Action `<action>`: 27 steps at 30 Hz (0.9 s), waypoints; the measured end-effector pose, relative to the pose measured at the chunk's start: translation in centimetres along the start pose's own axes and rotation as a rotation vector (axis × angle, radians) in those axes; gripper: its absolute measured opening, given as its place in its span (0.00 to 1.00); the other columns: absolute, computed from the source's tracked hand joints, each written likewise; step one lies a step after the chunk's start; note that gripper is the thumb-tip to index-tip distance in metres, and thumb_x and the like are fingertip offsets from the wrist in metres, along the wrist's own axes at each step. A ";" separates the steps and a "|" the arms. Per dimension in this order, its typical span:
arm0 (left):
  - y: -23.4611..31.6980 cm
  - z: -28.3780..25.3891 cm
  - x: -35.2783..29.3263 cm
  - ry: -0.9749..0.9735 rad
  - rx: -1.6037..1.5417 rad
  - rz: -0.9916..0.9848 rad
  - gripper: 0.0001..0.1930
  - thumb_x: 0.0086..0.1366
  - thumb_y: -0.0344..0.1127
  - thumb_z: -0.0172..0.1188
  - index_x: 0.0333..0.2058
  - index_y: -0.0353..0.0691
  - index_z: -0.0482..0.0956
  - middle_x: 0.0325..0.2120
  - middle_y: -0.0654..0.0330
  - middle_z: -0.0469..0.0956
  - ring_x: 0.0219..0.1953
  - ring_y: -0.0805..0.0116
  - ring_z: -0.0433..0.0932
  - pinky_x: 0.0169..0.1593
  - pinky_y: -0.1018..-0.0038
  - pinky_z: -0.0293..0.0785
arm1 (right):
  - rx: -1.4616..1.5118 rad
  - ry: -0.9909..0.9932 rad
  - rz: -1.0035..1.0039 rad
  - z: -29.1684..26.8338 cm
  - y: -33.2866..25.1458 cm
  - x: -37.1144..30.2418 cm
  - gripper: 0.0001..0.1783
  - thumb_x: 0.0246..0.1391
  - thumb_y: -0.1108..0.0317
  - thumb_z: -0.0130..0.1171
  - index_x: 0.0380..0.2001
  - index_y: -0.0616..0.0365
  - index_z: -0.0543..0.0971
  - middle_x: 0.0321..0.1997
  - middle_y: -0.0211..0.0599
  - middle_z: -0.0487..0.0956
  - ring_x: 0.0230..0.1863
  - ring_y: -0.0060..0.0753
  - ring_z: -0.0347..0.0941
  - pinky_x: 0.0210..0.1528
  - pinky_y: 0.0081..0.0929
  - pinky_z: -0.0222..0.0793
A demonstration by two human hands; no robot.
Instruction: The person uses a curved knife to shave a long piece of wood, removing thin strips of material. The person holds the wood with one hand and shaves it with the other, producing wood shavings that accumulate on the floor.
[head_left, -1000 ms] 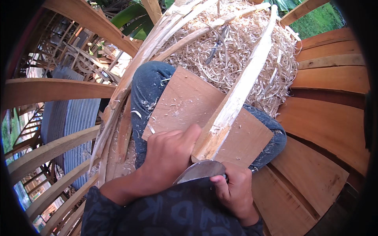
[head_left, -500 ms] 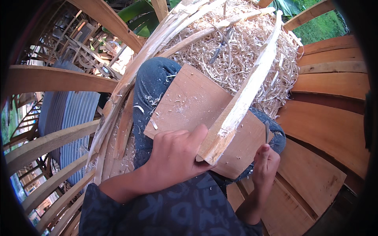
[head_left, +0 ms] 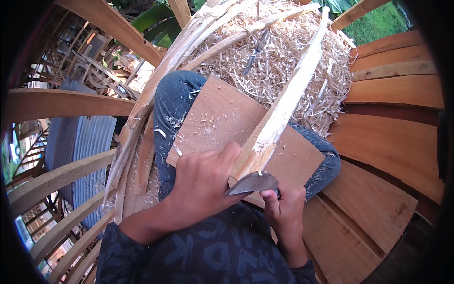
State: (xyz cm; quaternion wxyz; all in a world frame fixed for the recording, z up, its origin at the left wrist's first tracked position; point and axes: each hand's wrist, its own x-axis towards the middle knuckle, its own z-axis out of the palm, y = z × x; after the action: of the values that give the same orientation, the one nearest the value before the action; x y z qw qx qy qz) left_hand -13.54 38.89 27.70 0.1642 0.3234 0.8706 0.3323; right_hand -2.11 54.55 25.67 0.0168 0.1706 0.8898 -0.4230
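A long, pale split length of wood [head_left: 286, 99] slants from my lap toward the shavings. My left hand [head_left: 201, 177] is closed around its near end, thumb along the side. In my right hand [head_left: 286, 206] is a knife [head_left: 254, 183] with a broad, curved grey blade; its handle is mostly hidden in my fingers. The blade lies across the near end of the wood, touching or just in front of it. Under the wood, a flat brown board [head_left: 215, 120] with small chips on it rests across my thighs.
A heap of curled wood shavings [head_left: 236, 66] fills the far side, with another dark-bladed tool [head_left: 254, 57] lying on it. Long split wood strips [head_left: 137, 123] lean along my left. Wooden slats stand at left, and brown planks [head_left: 388, 142] line the right.
My right hand has moved left and inward with the knife, bringing its blade from beside the board to the near end of the wood. The wood has tilted slightly.
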 end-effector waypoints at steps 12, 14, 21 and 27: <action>-0.3 -0.2 -0.4 -0.001 0.008 -0.024 0.26 0.42 0.48 0.72 0.32 0.39 0.68 0.17 0.55 0.73 0.23 0.54 0.77 0.25 0.63 0.70 | 0.191 0.104 0.245 -3.2 2.2 -0.2 0.29 0.61 0.51 0.49 0.17 0.69 0.71 0.09 0.45 0.61 0.14 0.23 0.59 0.18 0.30 0.55; -0.3 0.1 0.0 0.003 -0.018 -0.011 0.26 0.42 0.47 0.72 0.31 0.39 0.68 0.17 0.55 0.73 0.23 0.54 0.77 0.25 0.63 0.70 | 0.224 -0.094 0.090 -2.3 -1.2 -0.4 0.23 0.58 0.54 0.54 0.22 0.66 0.75 0.13 0.49 0.67 0.15 0.44 0.69 0.20 0.33 0.62; -0.4 0.2 -0.1 0.002 -0.039 -0.008 0.23 0.41 0.43 0.71 0.30 0.39 0.68 0.16 0.54 0.73 0.22 0.54 0.77 0.24 0.63 0.69 | -0.039 -0.056 0.047 -0.2 0.2 0.3 0.28 0.50 0.42 0.57 0.20 0.61 0.75 0.12 0.47 0.69 0.18 0.54 0.71 0.19 0.39 0.63; -0.2 0.1 0.5 0.016 -0.037 -0.015 0.22 0.42 0.43 0.70 0.30 0.39 0.68 0.16 0.54 0.73 0.21 0.54 0.77 0.24 0.63 0.70 | -0.065 0.097 0.101 0.1 1.3 1.4 0.32 0.52 0.41 0.56 0.17 0.64 0.74 0.10 0.48 0.68 0.16 0.53 0.69 0.17 0.37 0.60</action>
State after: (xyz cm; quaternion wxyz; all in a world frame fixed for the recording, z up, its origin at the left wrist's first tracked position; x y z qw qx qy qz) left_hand -13.93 39.13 27.42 0.1656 0.3111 0.8679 0.3500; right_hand -3.03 55.62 24.38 0.0008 0.2348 0.8932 -0.3836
